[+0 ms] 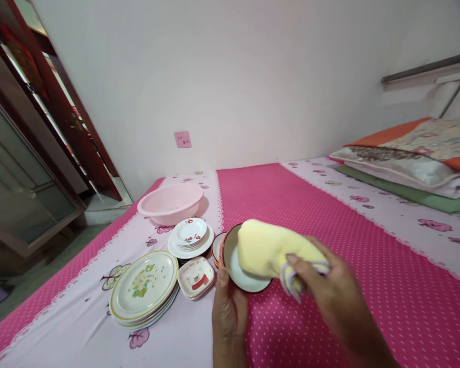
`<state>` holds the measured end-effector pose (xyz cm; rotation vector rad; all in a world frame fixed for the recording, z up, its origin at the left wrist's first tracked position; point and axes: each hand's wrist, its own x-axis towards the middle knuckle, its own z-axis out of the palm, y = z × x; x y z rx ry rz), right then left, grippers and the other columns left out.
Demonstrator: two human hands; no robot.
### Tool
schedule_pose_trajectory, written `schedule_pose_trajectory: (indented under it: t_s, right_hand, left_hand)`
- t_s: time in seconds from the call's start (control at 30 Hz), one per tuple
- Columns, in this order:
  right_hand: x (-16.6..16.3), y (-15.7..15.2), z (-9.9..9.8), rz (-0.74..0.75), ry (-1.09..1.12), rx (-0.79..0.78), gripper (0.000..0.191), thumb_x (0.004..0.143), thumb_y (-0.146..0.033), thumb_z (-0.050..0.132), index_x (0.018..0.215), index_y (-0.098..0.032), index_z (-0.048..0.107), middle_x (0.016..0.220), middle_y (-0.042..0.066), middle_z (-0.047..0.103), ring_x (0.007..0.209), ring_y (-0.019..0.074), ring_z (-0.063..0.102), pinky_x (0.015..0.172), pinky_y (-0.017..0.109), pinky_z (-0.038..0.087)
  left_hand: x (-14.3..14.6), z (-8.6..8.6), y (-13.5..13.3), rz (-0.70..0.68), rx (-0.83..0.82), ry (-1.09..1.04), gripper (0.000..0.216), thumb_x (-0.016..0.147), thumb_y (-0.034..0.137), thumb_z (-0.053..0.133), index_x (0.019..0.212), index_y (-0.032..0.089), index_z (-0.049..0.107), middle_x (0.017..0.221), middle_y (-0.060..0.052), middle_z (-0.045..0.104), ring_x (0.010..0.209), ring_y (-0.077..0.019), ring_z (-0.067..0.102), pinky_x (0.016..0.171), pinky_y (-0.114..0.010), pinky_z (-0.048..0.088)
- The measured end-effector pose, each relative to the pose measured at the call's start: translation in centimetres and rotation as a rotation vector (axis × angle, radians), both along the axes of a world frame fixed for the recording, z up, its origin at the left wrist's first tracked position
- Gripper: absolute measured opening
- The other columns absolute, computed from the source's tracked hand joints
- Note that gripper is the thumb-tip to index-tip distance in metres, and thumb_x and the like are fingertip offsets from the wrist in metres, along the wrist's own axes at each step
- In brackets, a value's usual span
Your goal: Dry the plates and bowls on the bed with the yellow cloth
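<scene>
My left hand (230,306) grips a dark-rimmed bowl (249,282) by its left side, tilted so that its pale inside faces right. In my right hand (325,281) is a folded yellow cloth (272,248) with a purple edge. Its far end lies in the bowl, covering part of the inside. Just left of the held bowl, another bowl (216,246) is partly hidden behind it. A small square dish (196,277) with a red and white picture sits beside my left hand.
Large plates (143,286) with a green pattern are stacked at left. Behind the square dish stand smaller white plates (190,232) with red flowers. A pink basin (172,202) is near the wall. Folded bedding (414,158) lies at right on the pink dotted bedspread (260,189).
</scene>
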<state>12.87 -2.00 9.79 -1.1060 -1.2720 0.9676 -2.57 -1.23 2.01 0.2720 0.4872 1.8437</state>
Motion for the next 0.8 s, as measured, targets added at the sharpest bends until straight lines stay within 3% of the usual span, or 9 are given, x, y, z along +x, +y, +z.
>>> schedule_pose_trajectory:
  t_s: [0.07, 0.17, 0.27, 0.33, 0.43, 0.53, 0.67, 0.8]
  right_hand:
    - [0.7, 0.0, 0.4, -0.103, 0.099, 0.036, 0.043, 0.084, -0.051, 0.078, 0.107, -0.015, 0.073, 0.076, 0.005, 0.074, 0.070, 0.0252, 0.075, 0.057, 0.030, 0.061]
    - [0.4, -0.5, 0.5, -0.057, 0.082, 0.046, 0.041, 0.084, -0.049, 0.078, 0.109, -0.016, 0.073, 0.080, 0.006, 0.077, 0.068, 0.0244, 0.074, 0.056, 0.030, 0.061]
    - [-1.1, -1.0, -0.1, 0.091, -0.080, 0.102, 0.043, 0.084, -0.036, 0.075, 0.124, -0.020, 0.072, 0.112, 0.011, 0.080, 0.096, 0.0287, 0.078, 0.073, 0.033, 0.065]
    - [-1.9, -1.0, -0.7, 0.158, -0.169, 0.148, 0.055, 0.081, -0.029, 0.073, 0.135, -0.023, 0.069, 0.137, 0.012, 0.072, 0.120, 0.0324, 0.072, 0.090, 0.039, 0.064]
    - [-2.4, -0.9, -1.3, 0.225, -0.221, 0.112, 0.071, 0.078, -0.027, 0.072, 0.148, -0.022, 0.060, 0.152, 0.014, 0.062, 0.125, 0.0346, 0.069, 0.096, 0.045, 0.062]
    - [-2.3, -0.9, -1.6, 0.267, -0.243, 0.083, 0.072, 0.077, -0.023, 0.069, 0.149, -0.022, 0.059, 0.149, 0.013, 0.064, 0.122, 0.0330, 0.070, 0.098, 0.045, 0.062]
    - [-1.6, -1.0, -1.4, 0.339, -0.291, 0.182, 0.066, 0.073, -0.010, 0.060, 0.138, -0.023, 0.066, 0.135, 0.010, 0.072, 0.121, 0.0293, 0.069, 0.104, 0.042, 0.057]
    - [-0.8, -0.6, -0.7, 0.493, -0.322, 0.260, 0.028, 0.089, -0.013, 0.059, 0.112, -0.023, 0.072, 0.109, 0.005, 0.076, 0.099, 0.0224, 0.071, 0.092, 0.036, 0.059]
  left_hand:
    - [0.2, 0.3, 0.0, -0.010, -0.019, -0.018, 0.059, 0.065, 0.056, 0.095, 0.117, 0.034, 0.081, 0.141, -0.006, 0.073, 0.155, -0.0383, 0.041, 0.124, -0.055, 0.041]
    - [0.7, 0.6, -0.2, -0.048, 0.070, 0.034, 0.058, 0.074, 0.056, 0.089, 0.127, 0.034, 0.078, 0.148, -0.006, 0.068, 0.156, -0.0366, 0.039, 0.127, -0.052, 0.036]
    - [1.2, 0.9, -0.6, -0.056, 0.171, 0.119, 0.062, 0.082, 0.051, 0.084, 0.141, 0.034, 0.069, 0.155, -0.006, 0.062, 0.154, -0.0350, 0.042, 0.127, -0.049, 0.036]
    - [1.4, 1.0, -1.0, -0.100, 0.195, 0.172, 0.073, 0.082, 0.047, 0.084, 0.150, 0.032, 0.061, 0.158, -0.008, 0.060, 0.153, -0.0350, 0.044, 0.127, -0.047, 0.036]
    - [1.2, 1.1, -1.3, -0.163, 0.206, 0.257, 0.088, 0.079, 0.045, 0.087, 0.158, 0.031, 0.051, 0.160, -0.011, 0.056, 0.150, -0.0359, 0.048, 0.127, -0.046, 0.035]
    - [0.6, 1.0, -1.3, -0.174, 0.214, 0.320, 0.091, 0.077, 0.047, 0.089, 0.158, 0.030, 0.051, 0.159, -0.012, 0.057, 0.149, -0.0363, 0.049, 0.126, -0.046, 0.036]
    - [0.0, 0.5, -1.3, -0.117, 0.201, 0.335, 0.087, 0.073, 0.051, 0.091, 0.151, 0.029, 0.059, 0.153, -0.013, 0.062, 0.145, -0.0372, 0.052, 0.123, -0.045, 0.041]
    - [0.1, 0.2, -1.4, -0.136, 0.206, 0.325, 0.084, 0.073, 0.052, 0.091, 0.148, 0.027, 0.063, 0.145, -0.014, 0.067, 0.140, -0.0384, 0.057, 0.120, -0.048, 0.044]
